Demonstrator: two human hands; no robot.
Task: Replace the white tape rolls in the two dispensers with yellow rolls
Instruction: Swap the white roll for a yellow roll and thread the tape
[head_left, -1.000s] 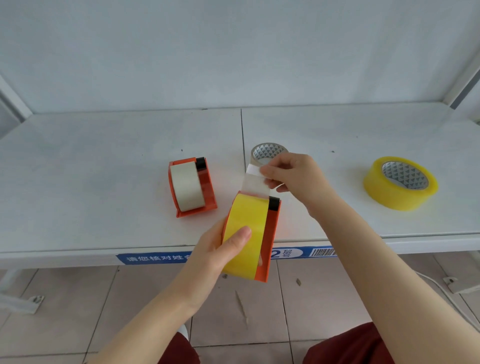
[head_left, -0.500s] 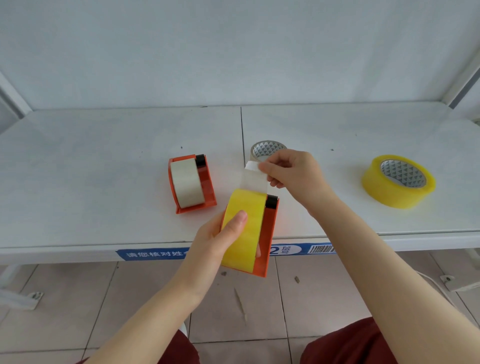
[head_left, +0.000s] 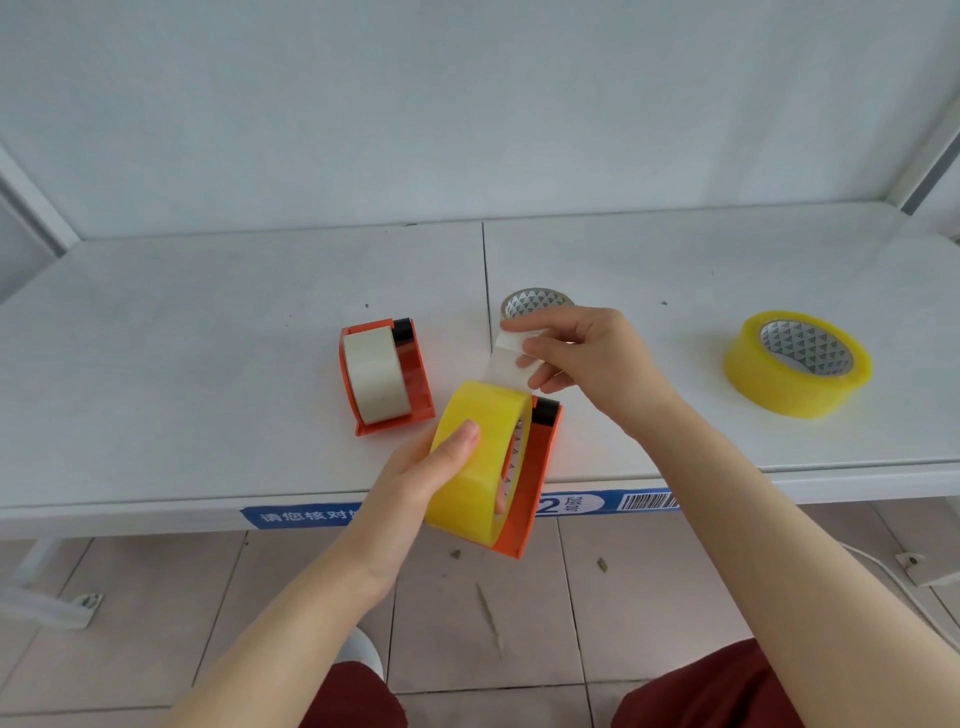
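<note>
1. Yellow roll (head_left: 478, 457) sat in the orange dispenser (head_left: 537, 488), the left hand (head_left: 415, 478) gripping both over the worktop's (head_left: 208, 364) front edge; the right hand (head_left: 587, 353) pinched its loose tape end (head_left: 506, 361).
2. That end wanted drawing straight, unwrinkled, across the black cutter (head_left: 545, 410).
3. The right hand half hid another roll (head_left: 537, 300) behind.

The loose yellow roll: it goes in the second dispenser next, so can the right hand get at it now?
Likely yes, but not at once: the right hand pinches the tape end from the held dispenser. Nothing stands between it and the loose yellow roll.
</note>
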